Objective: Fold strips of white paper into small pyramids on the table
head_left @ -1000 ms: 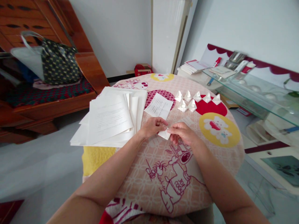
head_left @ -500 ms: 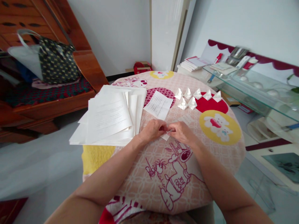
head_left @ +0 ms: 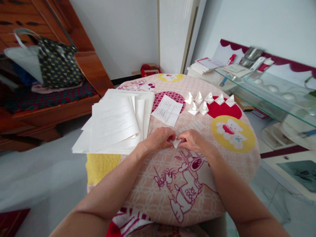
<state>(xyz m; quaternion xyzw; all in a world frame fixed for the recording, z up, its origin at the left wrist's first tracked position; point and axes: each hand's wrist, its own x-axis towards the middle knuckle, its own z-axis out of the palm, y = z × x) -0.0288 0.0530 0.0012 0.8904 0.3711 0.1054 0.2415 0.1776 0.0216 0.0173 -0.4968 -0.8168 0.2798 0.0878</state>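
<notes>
Pinching a small white folded paper [head_left: 176, 143], seemingly creased, left hand [head_left: 159, 139] and right hand [head_left: 195, 141] grip it closed.

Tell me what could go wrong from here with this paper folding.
1. The small paper is pinched between the left hand and right hand and is mostly hidden, so a crease may go crooked.
2. The paper stack hangs past the edge of the table; a nudge could tip sheets off.
</notes>
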